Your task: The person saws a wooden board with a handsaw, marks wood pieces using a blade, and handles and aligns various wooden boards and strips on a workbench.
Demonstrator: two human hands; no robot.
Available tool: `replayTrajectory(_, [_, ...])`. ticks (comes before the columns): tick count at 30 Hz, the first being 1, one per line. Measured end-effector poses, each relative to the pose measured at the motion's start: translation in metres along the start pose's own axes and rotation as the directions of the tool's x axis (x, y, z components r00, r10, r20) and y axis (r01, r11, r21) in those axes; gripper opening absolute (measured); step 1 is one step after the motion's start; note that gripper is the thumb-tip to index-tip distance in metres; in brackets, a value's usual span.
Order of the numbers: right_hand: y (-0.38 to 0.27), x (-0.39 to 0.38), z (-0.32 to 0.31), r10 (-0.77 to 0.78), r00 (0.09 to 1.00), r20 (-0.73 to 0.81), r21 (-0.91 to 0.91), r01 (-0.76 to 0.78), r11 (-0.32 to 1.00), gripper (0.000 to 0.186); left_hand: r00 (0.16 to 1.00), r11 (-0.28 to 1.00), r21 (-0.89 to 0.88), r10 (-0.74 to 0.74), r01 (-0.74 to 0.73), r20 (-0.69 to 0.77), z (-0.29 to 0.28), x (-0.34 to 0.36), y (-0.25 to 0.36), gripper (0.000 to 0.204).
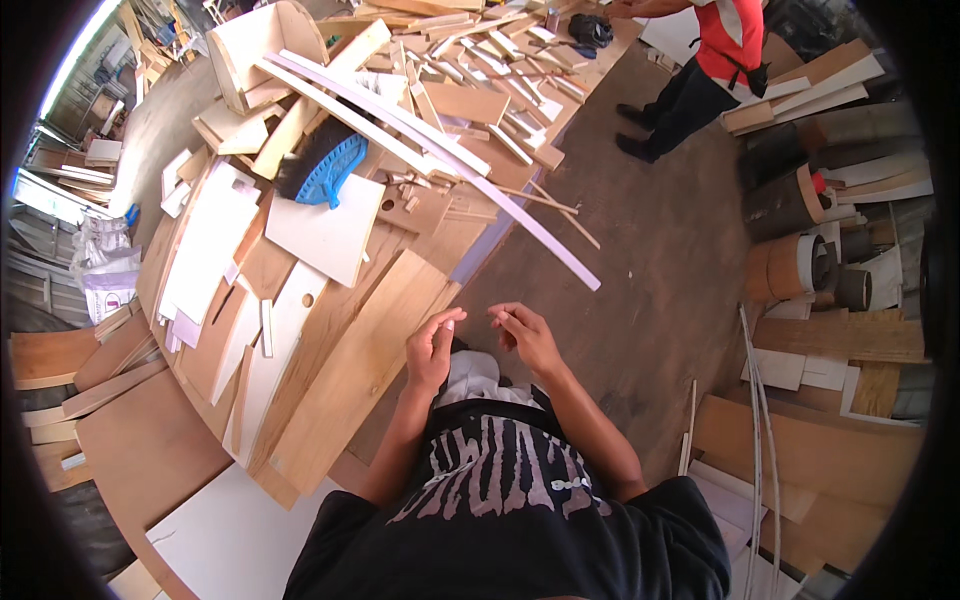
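My left hand (432, 348) is raised in front of my waist, beside the near edge of the table, its fingers loosely bent and nothing seen in it. Across a small gap, my right hand (528, 338) hovers over the floor side with fingers partly curled and apart, also without anything visible in it. Neither hand touches the wood. Nearest to the left hand lies a long wooden board (362, 362) along the table's edge. A white panel (325, 228) and a blue brush (333, 170) with dark bristles lie farther up the table.
Wood offcuts (490, 85) heap the table's far end. A long pale strip (545, 238) juts past its right edge over the floor (640, 250). A person in a red top (722, 45) stands at the far right. Boards (810, 450) and rolled sheets (775, 268) line the right side.
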State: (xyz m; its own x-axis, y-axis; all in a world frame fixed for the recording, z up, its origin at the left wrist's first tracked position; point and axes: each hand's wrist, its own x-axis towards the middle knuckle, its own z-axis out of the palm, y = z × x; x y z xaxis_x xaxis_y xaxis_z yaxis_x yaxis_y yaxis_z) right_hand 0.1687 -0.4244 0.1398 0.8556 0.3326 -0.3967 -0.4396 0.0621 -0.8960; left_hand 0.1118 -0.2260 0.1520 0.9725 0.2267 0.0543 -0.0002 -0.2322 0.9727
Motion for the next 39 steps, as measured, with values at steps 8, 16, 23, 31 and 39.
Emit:
replayTrajectory(8, [-0.062, 0.017, -0.051, -0.174, 0.977, -0.124, 0.013, 0.177, 0.984, 0.026, 0.994, 0.991, -0.108, 0.076, -0.085, -0.083, 0.03, 0.09, 0.028, 0.026])
replayTrajectory(16, [-0.147, 0.128, -0.097, -0.329, 0.92, -0.211, -0.288, 0.263, 0.921, 0.02, 0.956, 0.956, 0.017, 0.292, -0.292, 0.011, 0.072, 0.232, 0.088, 0.02])
replayTrajectory(23, [-0.204, 0.357, -0.14, -0.677, 0.728, -0.104, -0.664, 0.456, 0.592, 0.024, 0.934, 0.9, 0.278, 0.355, -0.335, -0.023, 0.123, 0.426, 0.079, 0.021])
replayTrajectory(31, [-0.181, 0.571, -0.144, -0.772, 0.624, 0.117, -0.897, 0.401, 0.187, 0.037, 0.978, 0.801, 0.582, 0.204, -0.143, -0.04, 0.148, 0.517, 0.028, 0.039])
replayTrajectory(39, [-0.184, 0.637, -0.15, -0.698, 0.656, 0.286, -0.936, 0.348, -0.057, 0.03, 0.96, 0.751, 0.639, 0.272, -0.165, -0.071, 0.151, 0.509, 0.015, 0.036])
